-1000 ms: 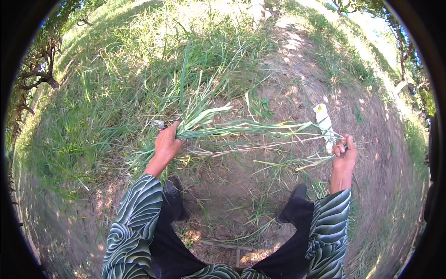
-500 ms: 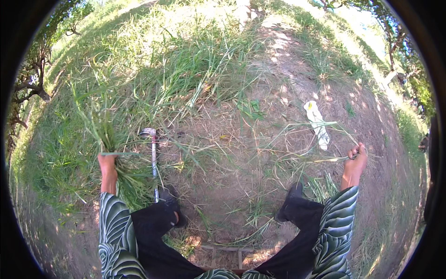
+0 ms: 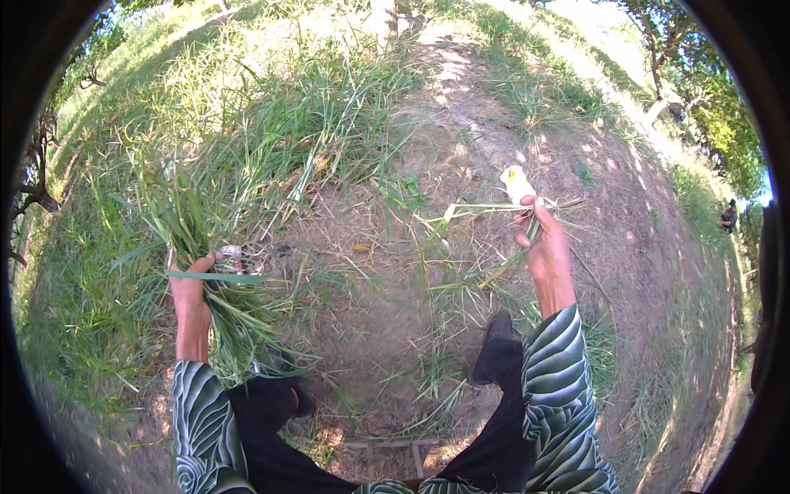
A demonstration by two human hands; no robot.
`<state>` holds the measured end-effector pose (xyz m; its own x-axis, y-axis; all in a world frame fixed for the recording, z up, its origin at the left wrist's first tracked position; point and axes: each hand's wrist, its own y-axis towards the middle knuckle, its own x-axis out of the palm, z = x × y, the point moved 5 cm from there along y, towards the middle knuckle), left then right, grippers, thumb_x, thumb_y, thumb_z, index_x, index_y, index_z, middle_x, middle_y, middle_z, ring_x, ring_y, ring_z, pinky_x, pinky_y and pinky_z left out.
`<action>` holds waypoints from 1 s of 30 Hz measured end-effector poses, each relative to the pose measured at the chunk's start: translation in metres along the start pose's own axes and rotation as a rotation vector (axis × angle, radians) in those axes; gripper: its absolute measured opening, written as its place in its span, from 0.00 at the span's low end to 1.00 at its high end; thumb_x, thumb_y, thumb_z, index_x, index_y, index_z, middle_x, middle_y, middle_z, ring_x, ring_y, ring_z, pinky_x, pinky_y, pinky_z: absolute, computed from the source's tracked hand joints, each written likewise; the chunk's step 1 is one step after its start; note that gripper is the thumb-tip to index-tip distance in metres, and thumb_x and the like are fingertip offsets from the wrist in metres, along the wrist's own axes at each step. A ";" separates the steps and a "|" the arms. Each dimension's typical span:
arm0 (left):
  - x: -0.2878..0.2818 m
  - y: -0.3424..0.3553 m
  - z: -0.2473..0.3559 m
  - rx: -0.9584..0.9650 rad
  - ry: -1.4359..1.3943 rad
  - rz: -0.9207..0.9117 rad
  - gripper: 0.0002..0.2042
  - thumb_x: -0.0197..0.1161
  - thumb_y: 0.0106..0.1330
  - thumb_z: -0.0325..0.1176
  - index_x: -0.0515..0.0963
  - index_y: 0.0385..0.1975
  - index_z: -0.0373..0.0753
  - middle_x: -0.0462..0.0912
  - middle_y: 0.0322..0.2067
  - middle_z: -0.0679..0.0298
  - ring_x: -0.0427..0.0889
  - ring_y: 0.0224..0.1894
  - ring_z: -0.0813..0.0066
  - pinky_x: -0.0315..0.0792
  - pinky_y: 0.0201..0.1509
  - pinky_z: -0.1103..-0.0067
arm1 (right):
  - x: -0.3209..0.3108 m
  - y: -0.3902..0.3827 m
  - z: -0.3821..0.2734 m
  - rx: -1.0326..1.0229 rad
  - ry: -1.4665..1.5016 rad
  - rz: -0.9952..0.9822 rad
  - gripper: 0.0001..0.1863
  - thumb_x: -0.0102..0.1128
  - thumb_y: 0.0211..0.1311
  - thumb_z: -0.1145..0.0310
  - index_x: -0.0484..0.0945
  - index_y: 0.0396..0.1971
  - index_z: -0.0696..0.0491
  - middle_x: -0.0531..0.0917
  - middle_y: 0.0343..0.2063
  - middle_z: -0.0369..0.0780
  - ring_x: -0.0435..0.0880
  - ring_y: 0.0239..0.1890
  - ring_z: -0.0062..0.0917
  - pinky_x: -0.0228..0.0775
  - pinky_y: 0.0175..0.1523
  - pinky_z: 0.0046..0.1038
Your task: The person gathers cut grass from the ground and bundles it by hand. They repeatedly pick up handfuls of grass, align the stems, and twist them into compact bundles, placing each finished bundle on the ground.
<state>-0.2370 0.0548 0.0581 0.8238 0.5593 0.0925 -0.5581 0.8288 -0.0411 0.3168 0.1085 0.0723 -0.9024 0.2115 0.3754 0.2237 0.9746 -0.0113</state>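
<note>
Left hand: I see my left hand [image 3: 191, 290] closed around a thick bundle of cut grass [image 3: 185, 218], gripped near the middle, blades fanning up and away, cut ends hanging down toward my left shoe [image 3: 276, 395].
Binding: one flat grass blade [image 3: 216, 277] lies crosswise over the bundle right at the hand, running toward the right; it looks like a tie, though I cannot tell whether it goes all the way round.
Right hand: my right hand [image 3: 545, 247] is raised and curled shut on a few long green stalks [image 3: 477, 210] that stretch leftward from the hand; more loose stems trail down below it.
White scrap: a pale, papery piece [image 3: 517, 183] sits just above the right hand's fingers; I cannot tell whether it is held or lying on the dirt behind.
Tool: a small metal-looking item [image 3: 234, 255] lies on the bare dirt patch [image 3: 387, 296] just beside the left hand, partly hidden by grass; what it is I cannot make out.
Step in hand: I judge this as gathering and tying, main bundle on the left, spare stalks on the right, hands well apart.
Next move calls for: bringing the right hand's stalks across to the bundle, keeping the left grip tight so blades don't slide out.
</note>
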 end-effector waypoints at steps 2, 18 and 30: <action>0.026 -0.010 -0.002 -0.033 -0.003 -0.087 0.15 0.54 0.51 0.15 0.73 0.41 0.29 0.83 0.30 0.53 0.80 0.24 0.71 0.74 0.21 0.80 | 0.009 -0.004 -0.001 0.003 -0.029 -0.019 0.13 0.50 0.67 0.58 0.75 0.37 0.52 0.78 0.35 0.38 0.75 0.32 0.18 0.58 0.23 0.16; 0.144 -0.085 -0.054 -0.362 -0.052 -0.399 0.24 0.54 0.50 0.09 0.69 0.50 0.32 0.79 0.36 0.54 0.83 0.40 0.61 0.76 0.30 0.76 | 0.083 -0.023 0.056 0.284 0.025 -0.197 0.17 0.38 0.71 0.56 0.70 0.37 0.54 0.81 0.31 0.47 0.83 0.29 0.29 0.60 0.18 0.20; 0.176 -0.127 -0.069 -0.451 0.007 -0.627 0.23 0.61 0.48 0.13 0.72 0.48 0.32 0.81 0.39 0.55 0.81 0.39 0.66 0.73 0.45 0.75 | 0.100 -0.032 0.063 0.354 0.053 -0.193 0.17 0.40 0.71 0.58 0.68 0.41 0.58 0.82 0.32 0.51 0.84 0.26 0.30 0.66 0.20 0.22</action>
<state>-0.0144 0.0487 0.0113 0.9739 -0.0182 0.2262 0.1064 0.9171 -0.3843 0.1960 0.1031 0.0517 -0.8932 0.0268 0.4488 -0.0970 0.9632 -0.2505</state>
